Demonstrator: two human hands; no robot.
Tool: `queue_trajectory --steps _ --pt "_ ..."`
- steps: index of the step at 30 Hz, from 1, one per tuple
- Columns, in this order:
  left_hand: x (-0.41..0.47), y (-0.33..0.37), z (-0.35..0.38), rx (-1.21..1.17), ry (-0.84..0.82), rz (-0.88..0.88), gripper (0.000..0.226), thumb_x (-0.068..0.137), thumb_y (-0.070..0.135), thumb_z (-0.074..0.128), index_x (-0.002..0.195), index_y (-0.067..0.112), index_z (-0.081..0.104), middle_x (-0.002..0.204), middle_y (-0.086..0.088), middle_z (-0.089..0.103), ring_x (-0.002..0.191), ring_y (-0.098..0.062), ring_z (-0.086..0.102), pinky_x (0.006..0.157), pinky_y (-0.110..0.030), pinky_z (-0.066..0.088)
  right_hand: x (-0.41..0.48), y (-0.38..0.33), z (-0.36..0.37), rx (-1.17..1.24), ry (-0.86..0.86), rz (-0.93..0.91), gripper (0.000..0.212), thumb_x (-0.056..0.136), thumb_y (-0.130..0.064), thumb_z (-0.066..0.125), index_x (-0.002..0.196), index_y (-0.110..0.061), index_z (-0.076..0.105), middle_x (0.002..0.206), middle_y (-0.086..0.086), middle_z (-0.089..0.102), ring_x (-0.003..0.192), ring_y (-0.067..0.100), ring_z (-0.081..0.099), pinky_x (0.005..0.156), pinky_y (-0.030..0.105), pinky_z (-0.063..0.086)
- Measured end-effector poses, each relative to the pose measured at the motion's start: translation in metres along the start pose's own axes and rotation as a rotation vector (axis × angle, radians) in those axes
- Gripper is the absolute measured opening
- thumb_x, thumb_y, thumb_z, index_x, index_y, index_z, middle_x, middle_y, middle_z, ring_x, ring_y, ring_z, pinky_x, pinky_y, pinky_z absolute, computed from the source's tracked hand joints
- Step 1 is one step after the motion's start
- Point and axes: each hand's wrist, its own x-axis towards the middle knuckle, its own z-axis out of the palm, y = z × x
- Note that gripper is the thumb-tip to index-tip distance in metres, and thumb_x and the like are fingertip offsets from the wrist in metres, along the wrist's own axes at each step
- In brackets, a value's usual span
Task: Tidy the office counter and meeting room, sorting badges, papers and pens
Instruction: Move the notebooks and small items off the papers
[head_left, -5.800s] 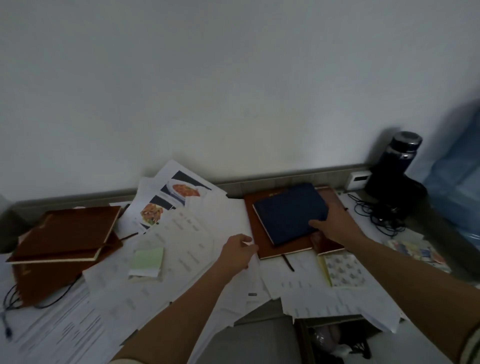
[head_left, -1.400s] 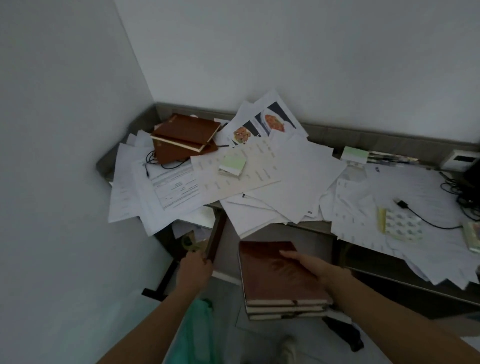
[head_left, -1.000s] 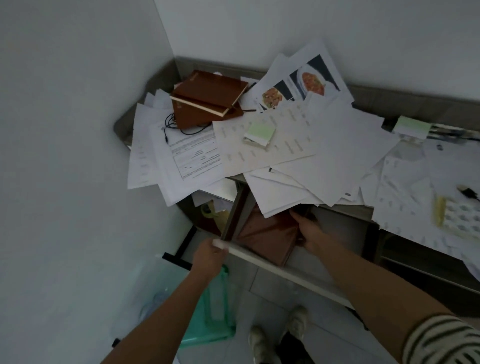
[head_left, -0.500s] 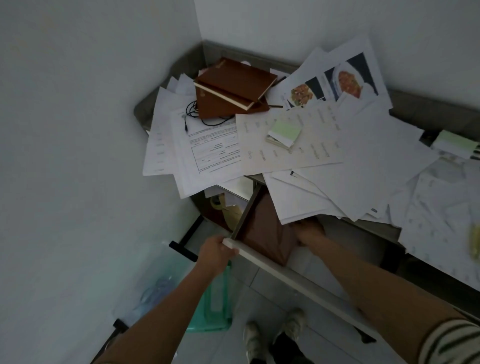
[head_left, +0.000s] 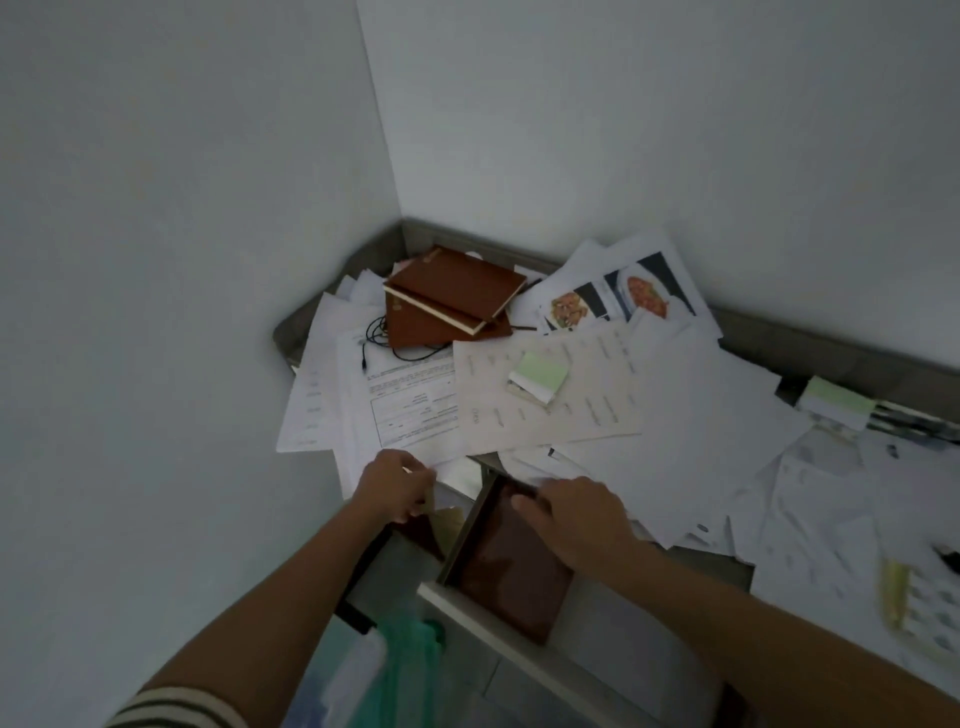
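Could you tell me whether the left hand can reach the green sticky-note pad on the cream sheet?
Probably yes: the left hand is at the edge of the papers, and nothing stands between it and the green sticky-note pad atop them.

I log the notebook (head_left: 511, 577) in the open drawer (head_left: 470, 616), its far end under my right hand (head_left: 576, 514). The paper pile (head_left: 701, 395) overhangs just beyond those fingers. My left hand (head_left: 395, 486) has its fingers at the pile's near edge. Beyond the left fingers lie the cable (head_left: 382, 338), then the stacked books (head_left: 452, 293) in the corner. The sticky pad (head_left: 540, 374) lies on sheets beyond the right fingers, with the pens (head_left: 914, 421) far to their right.
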Motion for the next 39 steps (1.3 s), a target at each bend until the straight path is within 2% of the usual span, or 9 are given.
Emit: queue_trajectory --steps 6,12,16,21,23,27,30,35,39 --pt "0.030 0.044 -0.021 -0.156 0.124 0.023 0.019 0.089 0.020 0.063 0.096 0.002 0.063 0.082 -0.018 0.069 0.063 -0.025 0.064 0.058 -0.032 0.054 0.061 -0.001 -0.067 0.277 0.251 -0.055 0.051 0.094 -0.057 0.043 0.056 -0.024 0.049 0.056 -0.002 0.062 0.053 0.009 0.059 0.061 0.031 0.051" --pt "0.086 0.062 -0.047 -0.233 0.180 0.012 0.017 0.089 0.017 0.063 0.094 0.001 0.064 0.086 -0.020 0.067 0.068 -0.026 0.062 0.067 -0.037 0.055 0.149 0.004 -0.081 0.486 0.067 0.164 0.028 0.093 -0.047 0.054 0.081 -0.024 0.065 0.071 -0.008 0.069 0.063 0.007 0.066 0.074 0.032 0.056" --pt "0.140 0.079 -0.064 -0.367 0.177 -0.007 0.016 0.088 0.015 0.064 0.098 0.003 0.061 0.085 -0.015 0.062 0.073 -0.027 0.061 0.071 -0.039 0.057 0.210 0.005 -0.071 0.831 -0.019 0.416 0.022 0.091 -0.034 0.064 0.095 -0.013 0.066 0.085 0.004 0.071 0.075 0.018 0.068 0.067 0.031 0.054" --pt "0.201 0.084 -0.079 -0.268 0.290 -0.027 0.011 0.082 0.021 0.065 0.080 0.017 0.055 0.083 -0.015 0.066 0.075 -0.030 0.064 0.080 -0.046 0.056 0.291 -0.006 -0.071 1.067 0.109 0.644 0.018 0.089 -0.024 0.067 0.092 -0.008 0.061 0.095 0.012 0.064 0.083 0.023 0.062 0.063 0.031 0.053" --pt "0.219 0.079 -0.082 -0.192 0.292 -0.042 0.023 0.078 0.026 0.069 0.088 0.015 0.052 0.089 -0.013 0.065 0.082 -0.031 0.065 0.081 -0.044 0.055 0.316 -0.007 -0.070 1.109 0.173 0.705 0.021 0.088 -0.026 0.069 0.084 -0.009 0.058 0.092 0.012 0.062 0.084 0.024 0.061 0.064 0.033 0.054" --pt "0.240 0.081 -0.091 -0.361 0.184 -0.076 0.044 0.077 0.014 0.073 0.115 0.006 0.054 0.101 -0.014 0.064 0.087 -0.029 0.065 0.072 -0.038 0.057 0.351 -0.012 -0.068 1.168 0.183 0.773 0.035 0.082 -0.035 0.074 0.096 -0.004 0.062 0.096 0.014 0.066 0.077 0.026 0.063 0.068 0.036 0.057" --pt "0.246 0.090 -0.100 -0.569 0.147 -0.074 0.033 0.079 0.006 0.073 0.109 0.002 0.060 0.095 -0.017 0.067 0.079 -0.028 0.067 0.059 -0.032 0.056 0.365 -0.025 -0.072 1.375 0.215 0.789 0.038 0.084 -0.023 0.075 0.108 -0.005 0.052 0.100 0.010 0.058 0.080 0.024 0.059 0.065 0.034 0.053" --pt "0.248 0.091 -0.112 -0.690 0.096 -0.119 0.024 0.080 0.002 0.072 0.102 0.002 0.064 0.090 -0.016 0.069 0.075 -0.027 0.067 0.061 -0.032 0.057 0.377 -0.032 -0.079 1.518 0.137 0.759 0.042 0.080 -0.020 0.079 0.112 -0.004 0.057 0.106 0.010 0.067 0.083 0.024 0.066 0.055 0.028 0.054" --pt "0.250 0.089 -0.132 -0.680 -0.007 -0.098 0.023 0.082 -0.001 0.068 0.105 0.000 0.063 0.093 -0.017 0.068 0.072 -0.025 0.063 0.044 -0.024 0.049 0.372 -0.035 -0.092 1.505 0.185 0.581 0.027 0.091 -0.020 0.067 0.115 -0.011 0.058 0.102 0.005 0.067 0.086 0.019 0.066 0.070 0.034 0.056"
